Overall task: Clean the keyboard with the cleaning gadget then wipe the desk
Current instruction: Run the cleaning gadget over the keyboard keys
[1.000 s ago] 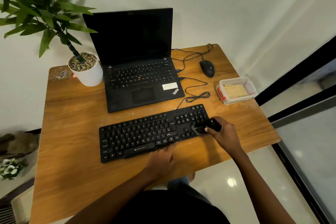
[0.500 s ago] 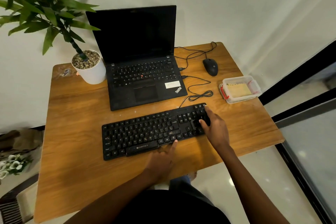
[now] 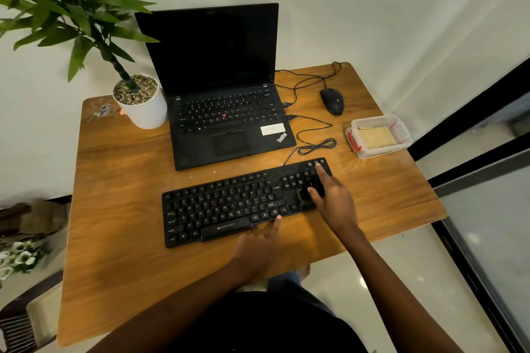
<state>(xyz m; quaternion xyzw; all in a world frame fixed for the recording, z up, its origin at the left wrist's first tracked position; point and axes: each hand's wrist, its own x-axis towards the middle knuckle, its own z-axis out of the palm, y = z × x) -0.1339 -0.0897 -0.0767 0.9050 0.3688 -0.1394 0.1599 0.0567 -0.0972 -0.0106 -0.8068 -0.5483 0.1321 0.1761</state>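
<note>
While the keyboard lies crosswise, left hand touches it, forefinger straight; right hand grips the cleaning gadget.

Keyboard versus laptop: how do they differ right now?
The keyboard lies flat at the near side of the desk; the laptop stands open behind it, screen dark. The left hand and right hand are on the keyboard; the laptop is untouched. The keyboard is wider than the laptop. Both are black.

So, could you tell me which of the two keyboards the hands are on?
The separate black keyboard in front of the laptop: the right hand holds the cleaning gadget on its right end, the left hand touches its near edge.
</note>
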